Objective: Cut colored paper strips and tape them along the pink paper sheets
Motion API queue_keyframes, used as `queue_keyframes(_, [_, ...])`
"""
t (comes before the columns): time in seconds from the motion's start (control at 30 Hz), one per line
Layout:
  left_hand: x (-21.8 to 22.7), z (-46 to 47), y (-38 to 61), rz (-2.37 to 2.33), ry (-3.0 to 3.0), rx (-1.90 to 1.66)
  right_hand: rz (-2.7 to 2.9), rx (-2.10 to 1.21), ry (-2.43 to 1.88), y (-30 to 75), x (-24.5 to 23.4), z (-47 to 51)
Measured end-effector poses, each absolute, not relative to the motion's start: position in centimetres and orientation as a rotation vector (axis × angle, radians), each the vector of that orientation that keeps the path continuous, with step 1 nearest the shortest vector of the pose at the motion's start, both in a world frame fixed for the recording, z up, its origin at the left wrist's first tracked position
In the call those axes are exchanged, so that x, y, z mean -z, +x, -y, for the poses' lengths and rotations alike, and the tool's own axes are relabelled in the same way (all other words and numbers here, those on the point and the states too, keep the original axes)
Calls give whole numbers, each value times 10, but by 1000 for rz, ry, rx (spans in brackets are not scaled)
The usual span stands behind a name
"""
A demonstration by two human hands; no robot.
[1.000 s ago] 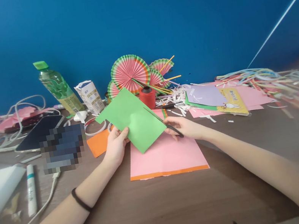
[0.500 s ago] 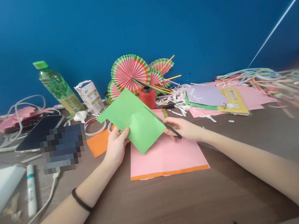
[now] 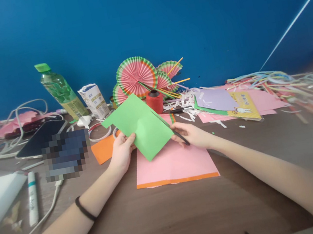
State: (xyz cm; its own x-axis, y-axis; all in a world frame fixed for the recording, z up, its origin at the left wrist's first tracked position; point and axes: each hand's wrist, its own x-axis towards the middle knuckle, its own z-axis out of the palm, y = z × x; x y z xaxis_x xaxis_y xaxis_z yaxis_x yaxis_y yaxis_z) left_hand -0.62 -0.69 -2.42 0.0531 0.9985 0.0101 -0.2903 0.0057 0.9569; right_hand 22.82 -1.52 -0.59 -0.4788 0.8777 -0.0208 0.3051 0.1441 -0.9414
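You seem to be cutting: left grip (image 3: 121, 150) pinches green paper (image 3: 150, 132), right grip (image 3: 192, 133) clasps scissors (image 3: 183, 139), and the next snip needs steadiness.

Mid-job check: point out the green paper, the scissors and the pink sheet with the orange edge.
Green paper (image 3: 143, 125): head view, middle of the sheet.
Scissors (image 3: 185, 140): head view, dark handle.
Pink sheet (image 3: 175, 166): head view, bare lower part above the orange edge.
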Motion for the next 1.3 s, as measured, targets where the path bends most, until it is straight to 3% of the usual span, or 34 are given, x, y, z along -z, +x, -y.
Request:
queue_keyframes(0.8, [25,6,-7,-938,1023,-1277,1902,-1233,-1196,229,6,15])
queue_keyframes(1.3, [21,8,-6,-959,1050,-1240,1890,-1469,-1042,230,1,16])
